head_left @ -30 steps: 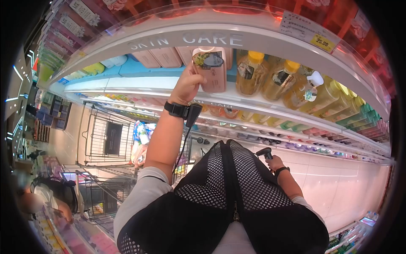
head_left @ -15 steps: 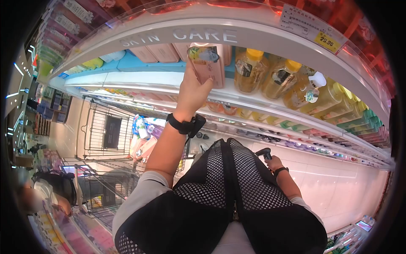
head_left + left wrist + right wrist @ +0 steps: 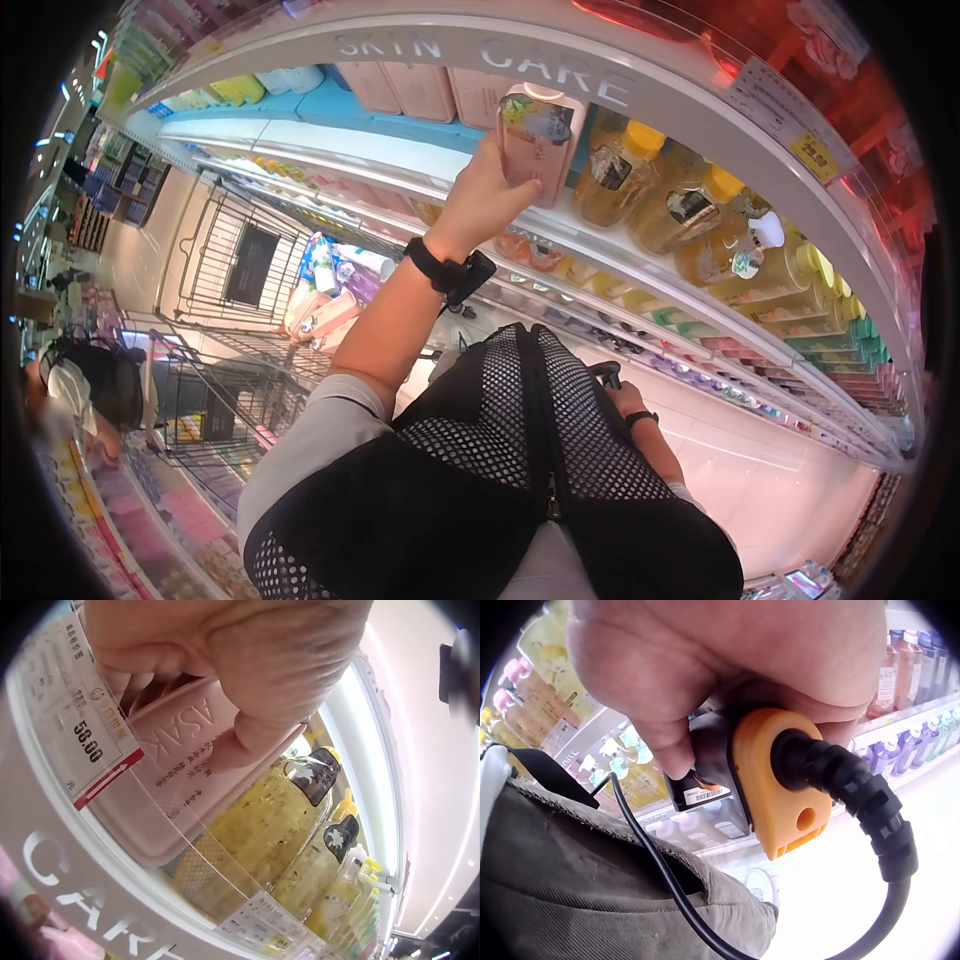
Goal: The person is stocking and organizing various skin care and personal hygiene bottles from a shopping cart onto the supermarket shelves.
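In the head view my left hand (image 3: 485, 200) grips a flat pink bottle (image 3: 537, 150) with a dark, flowery label at its top, standing at the shelf front. The left wrist view shows the thumb across the face of the pink bottle (image 3: 169, 787), over raised lettering, with the other fingers partly hidden behind it. Down by my side, my right hand (image 3: 628, 402) holds a black handheld device (image 3: 605, 374). In the right wrist view its orange end (image 3: 776, 780) has a thick black cable (image 3: 870, 802) plugged in, and the fingers curl round the dark body.
Yellow bottles (image 3: 622, 175) stand just right of the pink one. The shelf's curved front edge (image 3: 450, 45) and a clear strip with a price tag (image 3: 75, 724) border the bottles. A wire shopping cart (image 3: 240, 250) with goods inside is to the left, near another person (image 3: 90, 390).
My left hand has shifted its hold, the thumb now lying across the bottle's front. The head view has turned, so shelf and bottle appear tilted and further right. The right hand keeps its hold.
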`<action>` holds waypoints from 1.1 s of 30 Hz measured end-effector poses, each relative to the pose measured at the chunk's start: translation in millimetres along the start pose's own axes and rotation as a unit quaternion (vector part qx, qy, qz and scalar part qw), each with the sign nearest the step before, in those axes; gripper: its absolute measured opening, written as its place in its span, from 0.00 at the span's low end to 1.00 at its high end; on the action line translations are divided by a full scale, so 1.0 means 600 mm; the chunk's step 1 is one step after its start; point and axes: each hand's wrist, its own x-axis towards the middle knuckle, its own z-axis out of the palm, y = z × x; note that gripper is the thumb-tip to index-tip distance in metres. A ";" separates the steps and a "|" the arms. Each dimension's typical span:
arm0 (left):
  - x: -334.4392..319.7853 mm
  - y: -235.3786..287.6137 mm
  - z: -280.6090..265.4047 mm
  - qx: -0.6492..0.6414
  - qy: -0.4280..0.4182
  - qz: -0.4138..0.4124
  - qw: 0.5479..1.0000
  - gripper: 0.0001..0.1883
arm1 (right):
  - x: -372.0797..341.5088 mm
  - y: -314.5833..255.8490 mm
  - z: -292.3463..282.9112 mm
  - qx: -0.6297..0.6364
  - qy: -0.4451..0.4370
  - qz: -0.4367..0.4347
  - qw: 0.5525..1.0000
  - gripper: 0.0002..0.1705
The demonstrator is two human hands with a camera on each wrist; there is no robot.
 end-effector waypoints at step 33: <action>-0.487 -0.744 -0.359 0.115 0.402 -0.593 0.688 0.30 | 0.087 -0.172 0.045 -0.369 -0.031 -0.148 0.917 0.20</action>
